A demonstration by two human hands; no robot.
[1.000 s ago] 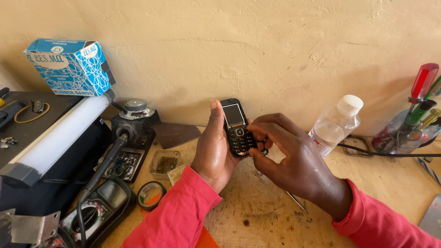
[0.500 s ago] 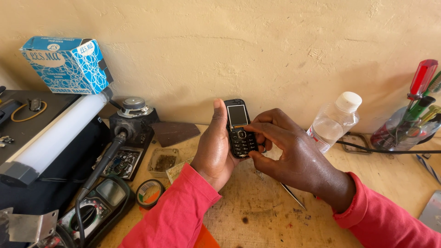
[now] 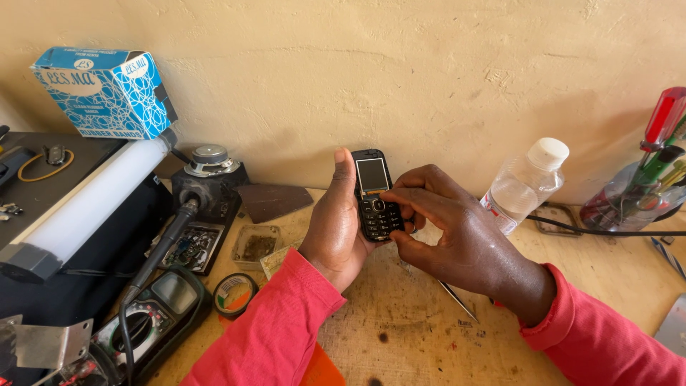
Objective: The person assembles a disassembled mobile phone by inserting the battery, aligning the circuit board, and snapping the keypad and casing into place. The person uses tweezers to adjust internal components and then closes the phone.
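A small black keypad phone (image 3: pixel 374 191) with a pale blank screen stands upright above the workbench. My left hand (image 3: pixel 336 221) grips it from the left, thumb along its edge. My right hand (image 3: pixel 446 229) curls in from the right, with its fingertips on the keypad just under the screen and its thumb below the phone's lower end. Both arms wear red sleeves. A thin metal tool (image 3: pixel 457 300) lies on the wooden bench (image 3: pixel 414 336) under my right wrist.
A clear plastic bottle (image 3: pixel 525 182) with a white cap stands right of the phone. Screwdrivers sit in a holder (image 3: pixel 636 193) at far right. At left are a multimeter (image 3: pixel 153 314), a tape roll (image 3: pixel 234 294), a white tube lamp (image 3: pixel 86 207) and a blue box (image 3: pixel 103 91).
Both hands and the phone have shifted slightly right and the view has drifted. My right fingers have moved from the phone's side onto the keypad.
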